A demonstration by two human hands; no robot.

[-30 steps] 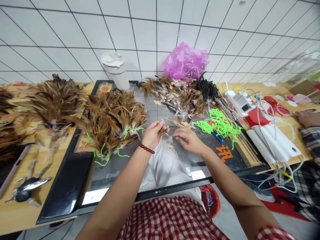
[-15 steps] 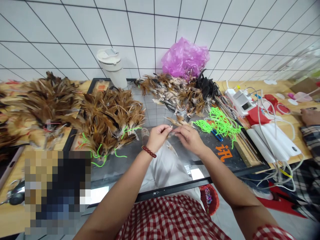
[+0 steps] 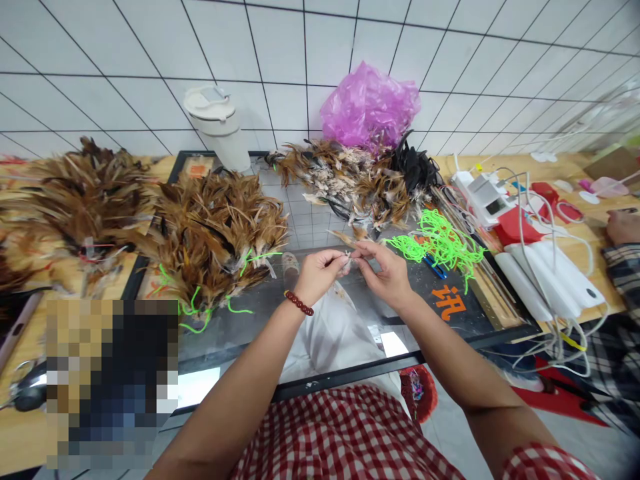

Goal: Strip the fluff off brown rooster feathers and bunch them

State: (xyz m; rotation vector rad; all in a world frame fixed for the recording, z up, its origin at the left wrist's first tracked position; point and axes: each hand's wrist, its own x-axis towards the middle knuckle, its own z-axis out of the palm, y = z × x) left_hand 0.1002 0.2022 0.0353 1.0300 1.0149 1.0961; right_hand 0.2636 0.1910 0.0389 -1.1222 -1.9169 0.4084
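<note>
My left hand, with a beaded bracelet at the wrist, pinches a small pale feather between thumb and forefinger. The thumb and fingertips of my right hand close on the same tuft from the other side; fingers hide much of it. Just beyond, a brown-tipped feather lies on the dark glass panel. A big heap of brown feathers with bright green ties is left of my hands. To the right lies a tangle of green cords, a blue tool beside it.
Loose mixed feathers lie below a pink plastic bag by the tiled wall. A white tumbler stands at the back left. Power strips and cables crowd the right, near another person's hand. More feathers are far left.
My right hand's fingers have shifted slightly and come closer around the pale tuft. My left hand keeps its pinch. The whole view has tilted a little.
</note>
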